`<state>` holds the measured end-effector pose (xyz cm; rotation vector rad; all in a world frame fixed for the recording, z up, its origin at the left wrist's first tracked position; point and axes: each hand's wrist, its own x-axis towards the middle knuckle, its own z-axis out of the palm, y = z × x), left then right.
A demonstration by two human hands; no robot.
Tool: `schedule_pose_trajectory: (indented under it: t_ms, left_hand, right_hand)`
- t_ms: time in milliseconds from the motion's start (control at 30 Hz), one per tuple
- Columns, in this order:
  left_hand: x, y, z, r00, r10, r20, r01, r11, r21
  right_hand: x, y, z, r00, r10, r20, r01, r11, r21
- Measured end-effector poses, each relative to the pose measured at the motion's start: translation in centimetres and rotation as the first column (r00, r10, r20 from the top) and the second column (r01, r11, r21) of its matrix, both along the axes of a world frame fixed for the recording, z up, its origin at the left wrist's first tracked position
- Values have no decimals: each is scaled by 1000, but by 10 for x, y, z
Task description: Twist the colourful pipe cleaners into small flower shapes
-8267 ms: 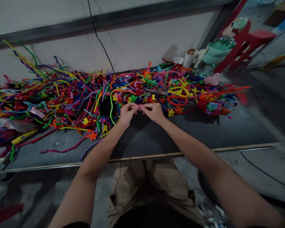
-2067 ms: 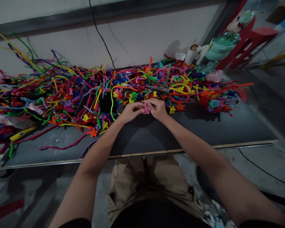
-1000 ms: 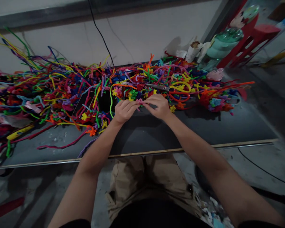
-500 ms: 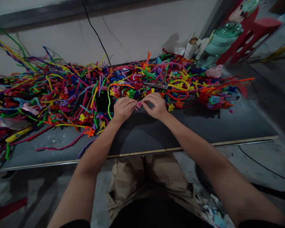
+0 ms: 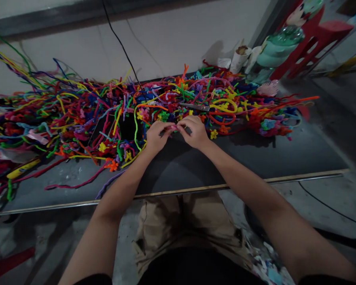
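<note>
Between my fingertips is a small pink pipe cleaner piece (image 5: 173, 128), bent into a compact shape and mostly covered by my fingers. My left hand (image 5: 158, 135) pinches it from the left. From the other side my right hand (image 5: 193, 130) grips it between thumb and forefinger. Both hands are over the dark table (image 5: 178, 166), close to the front of a heap of coloured pipe cleaners (image 5: 86, 107). Scissors with yellow handles (image 5: 225, 106) lie on the heap just beyond my right hand. A small yellow pipe cleaner flower (image 5: 214, 134) rests to the right of that hand.
A bundle of pipe cleaner flowers (image 5: 268, 124) lies at the right. Behind it stand a green plastic bottle (image 5: 280, 51) and a white paper cup (image 5: 239, 59). A black cable (image 5: 118, 39) hangs down to the heap. A red plastic chair (image 5: 317, 47) is at the far right.
My left hand has shifted slightly right and turned, its fingers now closer to my right hand. The pink piece is more covered. My right hand stays almost in place.
</note>
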<state>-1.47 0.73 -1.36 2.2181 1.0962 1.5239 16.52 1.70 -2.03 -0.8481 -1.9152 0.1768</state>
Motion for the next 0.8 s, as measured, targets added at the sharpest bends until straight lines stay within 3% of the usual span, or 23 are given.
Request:
schedule_pose_trajectory:
  t_ms: [67,167,267,367,500,700,800]
  left_hand:
    - [0,-1,1,999,24,47,-21,998,-64]
    - [0,1,0,979,88,185,-36,963,-266]
    - [2,6,-3,941,85,328,74,892,-445]
    - [6,8,-5,905,60,422,191,828,-527]
    - [10,5,-3,907,2,421,264,776,-572]
    - [10,-2,4,945,3,326,214,750,-626]
    - [10,-5,4,945,-111,307,296,684,-667]
  right_hand:
    - [1,1,0,999,5,36,-5,1000,6]
    - [5,3,3,994,-5,108,-2,998,68]
    - [12,8,8,982,-16,190,-12,989,150]
    - [18,13,10,972,1,236,-48,980,195]
    - [21,13,9,977,34,211,-81,973,216]
    - [17,6,10,978,158,137,-179,971,161]
    - [15,5,9,973,211,90,-220,971,98]
